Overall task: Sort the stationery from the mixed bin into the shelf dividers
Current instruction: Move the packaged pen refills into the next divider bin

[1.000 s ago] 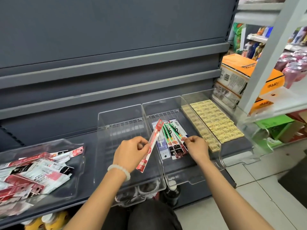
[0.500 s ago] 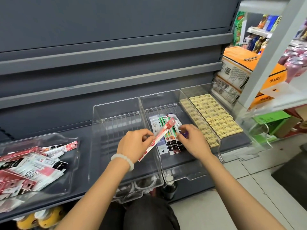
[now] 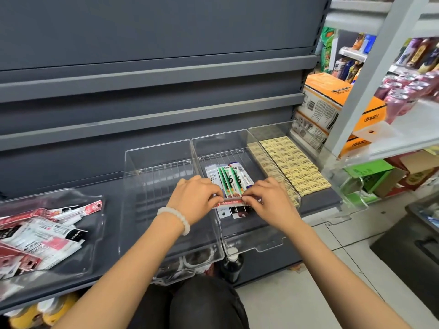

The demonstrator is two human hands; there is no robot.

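Swung flat since a second ago, red packet now lies crosswise over the packs in the middle divider, left hand and right hand pinching its ends. Looks light, flimsy, slippery; best gripped there.

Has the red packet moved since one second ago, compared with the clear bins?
Yes. The red packet went right, from above the left bin into the middle bin, and now lies crosswise between both hands.

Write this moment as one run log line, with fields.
step: placing | item: red packet | left hand: pinches one end | right hand: pinches other end | place: middle divider, crosswise above green packets
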